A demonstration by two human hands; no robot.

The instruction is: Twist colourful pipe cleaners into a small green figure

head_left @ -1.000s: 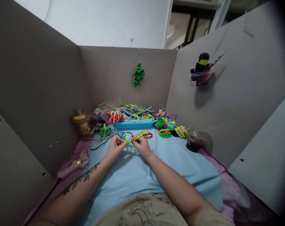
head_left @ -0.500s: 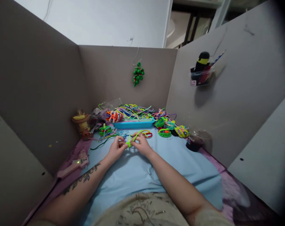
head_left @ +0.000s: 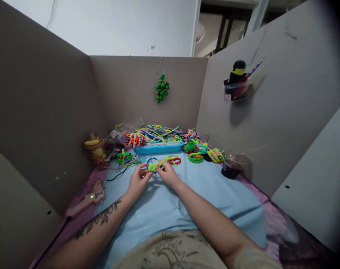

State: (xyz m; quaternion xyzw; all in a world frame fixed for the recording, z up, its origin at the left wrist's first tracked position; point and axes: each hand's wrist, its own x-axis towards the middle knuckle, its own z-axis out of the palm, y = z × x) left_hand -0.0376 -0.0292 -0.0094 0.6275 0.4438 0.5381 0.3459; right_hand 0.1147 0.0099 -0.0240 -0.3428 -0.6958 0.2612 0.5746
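Observation:
A small ring of bright green cord [head_left: 152, 167] sits between my two hands above the blue cloth. My left hand [head_left: 140, 177] pinches its left side with thumb and fingertips. On the right side, my right hand [head_left: 167, 172] is closed on the same green cord, and a loose yellow-green end runs up and right past its fingers. Blue loops show just behind the ring, partly hidden by my fingers. A red loop of cord [head_left: 175, 161] lies beyond my right hand. Whether the blue loops join the green ring I cannot tell.
Behind the hands, a blue tray [head_left: 158, 150] overflows with coloured cords. Woven pieces [head_left: 196, 158] lie to its right. A dark drink cup [head_left: 230, 168] stands at right, another cup [head_left: 97, 149] at left. A pink handheld tool [head_left: 85, 203] with a green light lies left. Grey panels surround the table.
The green cord at my fingertips now shows as a round ring facing me, where a bunched knot with a raised strand showed before. The camera view has shifted slightly.

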